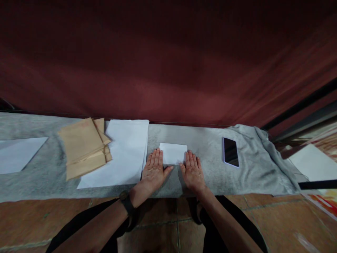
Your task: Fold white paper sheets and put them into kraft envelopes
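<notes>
A small white rectangle of paper (pixel 173 153), perhaps folded, lies flat on the grey cloth between my two hands. My left hand (pixel 154 169) rests palm down at its left side, fingers stretched forward and the thumb pointing toward the near edge of the paper. At its right side my right hand (pixel 193 170) lies flat as well, fingertips by the right edge and thumb near the lower right corner. Neither hand grips anything. Just left of my left hand is a stack of large white paper sheets (pixel 126 151).
Several brown paper envelopes (pixel 84 140) partly cover the white stack. Another white sheet (pixel 21 154) lies at the far left. A phone (pixel 231 152) sits to the right, near rumpled grey cloth (pixel 260 158). Behind the narrow covered table hangs a dark red curtain (pixel 168 77).
</notes>
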`<move>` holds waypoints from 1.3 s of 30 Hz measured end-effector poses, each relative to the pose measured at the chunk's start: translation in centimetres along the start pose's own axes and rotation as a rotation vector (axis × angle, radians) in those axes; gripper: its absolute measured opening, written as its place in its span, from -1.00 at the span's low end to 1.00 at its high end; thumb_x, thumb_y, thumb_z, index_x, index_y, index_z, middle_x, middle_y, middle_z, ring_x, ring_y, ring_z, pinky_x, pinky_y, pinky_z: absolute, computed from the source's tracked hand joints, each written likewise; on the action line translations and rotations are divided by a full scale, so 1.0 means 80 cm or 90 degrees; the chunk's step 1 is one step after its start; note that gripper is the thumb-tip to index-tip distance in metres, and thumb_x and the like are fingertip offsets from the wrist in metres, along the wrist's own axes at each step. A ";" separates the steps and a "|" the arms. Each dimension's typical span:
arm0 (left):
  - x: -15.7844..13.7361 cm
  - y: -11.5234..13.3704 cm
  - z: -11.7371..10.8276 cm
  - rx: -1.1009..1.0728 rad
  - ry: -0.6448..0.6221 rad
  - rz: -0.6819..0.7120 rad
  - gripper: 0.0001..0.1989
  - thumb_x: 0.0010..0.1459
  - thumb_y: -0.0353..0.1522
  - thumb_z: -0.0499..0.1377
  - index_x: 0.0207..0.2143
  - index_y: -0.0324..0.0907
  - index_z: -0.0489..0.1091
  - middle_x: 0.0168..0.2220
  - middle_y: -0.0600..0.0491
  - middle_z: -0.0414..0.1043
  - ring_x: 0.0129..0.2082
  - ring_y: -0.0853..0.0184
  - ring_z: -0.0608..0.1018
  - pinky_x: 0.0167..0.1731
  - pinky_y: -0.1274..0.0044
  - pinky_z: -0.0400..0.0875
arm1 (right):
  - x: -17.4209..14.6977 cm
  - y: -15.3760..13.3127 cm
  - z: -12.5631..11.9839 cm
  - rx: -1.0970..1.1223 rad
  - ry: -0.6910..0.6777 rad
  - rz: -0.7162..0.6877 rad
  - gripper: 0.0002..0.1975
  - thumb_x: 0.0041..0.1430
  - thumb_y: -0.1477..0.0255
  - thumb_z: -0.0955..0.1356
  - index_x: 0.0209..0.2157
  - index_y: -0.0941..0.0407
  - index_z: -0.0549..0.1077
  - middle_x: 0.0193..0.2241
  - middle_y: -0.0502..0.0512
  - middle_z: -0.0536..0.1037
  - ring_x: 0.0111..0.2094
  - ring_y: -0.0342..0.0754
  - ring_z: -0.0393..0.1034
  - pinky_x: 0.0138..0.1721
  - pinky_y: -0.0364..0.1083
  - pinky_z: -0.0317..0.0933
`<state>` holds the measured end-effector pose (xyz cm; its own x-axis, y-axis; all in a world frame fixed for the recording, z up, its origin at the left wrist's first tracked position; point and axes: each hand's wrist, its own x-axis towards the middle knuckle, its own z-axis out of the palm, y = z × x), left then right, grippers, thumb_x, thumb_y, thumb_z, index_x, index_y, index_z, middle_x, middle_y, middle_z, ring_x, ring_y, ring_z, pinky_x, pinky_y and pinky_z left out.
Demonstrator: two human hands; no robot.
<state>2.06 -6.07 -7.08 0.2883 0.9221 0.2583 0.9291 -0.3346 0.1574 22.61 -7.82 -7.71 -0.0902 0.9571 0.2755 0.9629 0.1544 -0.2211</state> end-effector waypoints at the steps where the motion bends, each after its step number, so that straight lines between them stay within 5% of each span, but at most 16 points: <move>1: 0.001 0.001 -0.002 -0.003 0.006 -0.002 -0.13 0.36 0.04 -0.06 0.41 -0.49 -0.04 0.41 -0.41 0.02 0.45 -0.05 0.09 0.37 0.09 0.09 | 0.000 0.000 -0.001 0.001 -0.004 0.005 -0.39 0.49 0.26 0.11 0.40 0.34 0.12 0.40 0.43 0.15 0.40 0.24 0.06 0.39 0.26 -0.10; 5: 0.006 0.016 -0.012 -0.021 0.021 0.028 -0.26 0.40 -0.11 -0.07 0.44 -0.43 -0.08 0.44 -0.33 -0.02 0.47 0.02 0.04 0.40 0.11 0.03 | 0.006 -0.005 -0.009 0.037 -0.003 0.017 -0.38 0.50 0.26 0.05 0.40 0.35 0.12 0.40 0.43 0.13 0.43 0.21 0.01 0.39 0.28 -0.09; 10: 0.010 0.037 -0.014 -0.072 -0.062 0.248 -0.33 0.37 -0.26 -0.02 0.43 -0.38 -0.04 0.46 -0.25 -0.02 0.46 0.10 0.06 0.42 0.21 -0.01 | 0.015 -0.022 -0.019 0.152 -0.075 -0.058 -0.34 0.52 0.20 -0.04 0.40 0.33 0.12 0.44 0.32 0.07 0.46 0.07 -0.09 0.42 0.14 -0.06; 14: 0.008 0.040 -0.005 -0.074 -0.115 0.301 -0.30 0.35 -0.29 0.00 0.44 -0.41 -0.07 0.45 -0.31 -0.05 0.47 0.04 0.04 0.40 0.16 -0.03 | 0.011 -0.035 -0.015 0.194 -0.100 -0.067 -0.34 0.52 0.17 -0.04 0.42 0.29 0.06 0.45 0.28 0.06 0.47 0.02 -0.11 0.44 0.11 -0.08; 23: 0.007 0.042 -0.013 -0.040 -0.096 0.316 -0.32 0.33 -0.41 -0.06 0.45 -0.44 -0.13 0.46 -0.32 -0.12 0.47 0.06 0.02 0.42 0.19 -0.08 | 0.011 -0.035 -0.007 0.157 -0.079 -0.047 -0.35 0.52 0.17 -0.02 0.47 0.22 -0.09 0.45 0.29 0.05 0.47 0.02 -0.12 0.42 0.15 -0.07; 32: 0.016 0.035 -0.005 -0.066 -0.128 0.291 -0.32 0.37 -0.41 -0.13 0.47 -0.35 -0.27 0.48 -0.27 -0.17 0.48 0.17 -0.03 0.42 0.19 -0.08 | 0.017 -0.031 -0.004 0.126 -0.065 -0.046 -0.36 0.52 0.20 -0.04 0.45 0.24 -0.01 0.44 0.30 0.08 0.46 0.02 -0.09 0.42 0.15 -0.08; 39: 0.032 0.023 0.006 -0.085 -0.122 0.222 -0.42 0.43 -0.34 -0.21 0.44 -0.34 -0.06 0.47 -0.21 -0.04 0.48 0.22 -0.01 0.42 0.26 -0.03 | 0.021 -0.026 -0.003 0.069 -0.063 -0.056 -0.36 0.53 0.21 -0.04 0.40 0.29 0.13 0.43 0.30 0.12 0.46 0.07 -0.07 0.43 0.13 -0.12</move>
<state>4.61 -4.19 -6.60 0.6296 0.7645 0.1383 0.7339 -0.6436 0.2172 20.49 -6.57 -6.52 -0.2028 0.9572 0.2065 0.9179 0.2593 -0.3005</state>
